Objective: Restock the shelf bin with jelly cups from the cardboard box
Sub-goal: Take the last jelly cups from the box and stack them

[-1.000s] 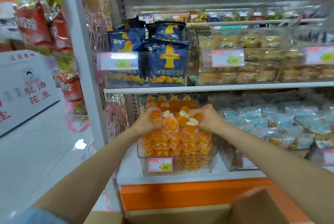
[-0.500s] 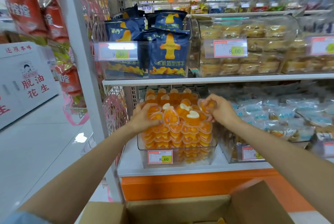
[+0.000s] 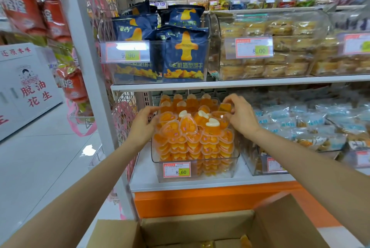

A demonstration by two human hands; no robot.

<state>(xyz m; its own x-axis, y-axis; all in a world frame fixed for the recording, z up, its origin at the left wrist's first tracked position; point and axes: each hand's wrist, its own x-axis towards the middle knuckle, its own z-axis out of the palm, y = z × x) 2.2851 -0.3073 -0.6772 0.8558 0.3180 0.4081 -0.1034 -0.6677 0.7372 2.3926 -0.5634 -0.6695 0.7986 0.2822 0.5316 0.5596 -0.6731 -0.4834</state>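
Note:
A clear shelf bin (image 3: pixel 200 173) on the lower shelf is heaped with orange heart-shaped jelly cups (image 3: pixel 192 143), some topped with white. My left hand (image 3: pixel 143 125) rests against the left side of the pile, fingers fairly straight. My right hand (image 3: pixel 241 116) is at the pile's upper right and pinches one jelly cup (image 3: pixel 225 108) by its rim. The open cardboard box (image 3: pixel 200 227) sits at the bottom of the view, with a few orange cups just visible inside.
A shelf board (image 3: pixel 240 83) hangs close above the pile. Blue snack bags (image 3: pixel 180 47) and wrapped cakes (image 3: pixel 270 51) fill the bins above. Blue-white packets (image 3: pixel 310 123) lie to the right. A white upright post (image 3: pixel 84 67) stands at the left, with an aisle floor beyond.
Both hands had gripped the pile's top a second ago. My right hand has since moved up and right and now pinches a single cup; my left hand has slid to the pile's left side.

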